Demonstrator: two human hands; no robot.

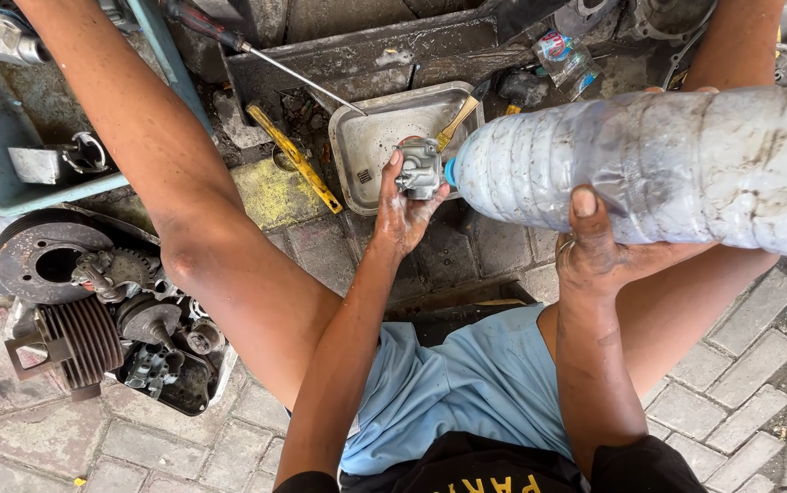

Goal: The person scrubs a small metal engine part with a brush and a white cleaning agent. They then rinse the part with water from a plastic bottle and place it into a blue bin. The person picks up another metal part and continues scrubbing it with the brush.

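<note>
Grey cast-metal carburetor (pixel 419 168) sits in the left hand (pixel 402 212), fingers closed round its lower body, thumb side to the left, held up over the edge of a dented metal tray (pixel 363 146). Right hand (pixel 597 251) is closed on a big, grimy clear plastic bottle (pixel 676 164), thumb on top, palm under; bottle lies tipped on its side w/ its blue neck (pixel 450 171) touching the carburetor's right side. A ring shows on 1 finger of the right hand.

Just beyond the left grip: a yellow-handled brush (pixel 456 122) in the tray, a yellow bar tool (pixel 295 156) left of the tray, a long screwdriver (pixel 265 56) further out. Well left of the grip, by the knee: a finned engine cylinder (pixel 78 340), a round pulley plate (pixel 39 259) & small greasy parts in a black tray (pixel 194 387). Ground is paving brick (pixel 750 402). Can't tell if liquid is flowing.
</note>
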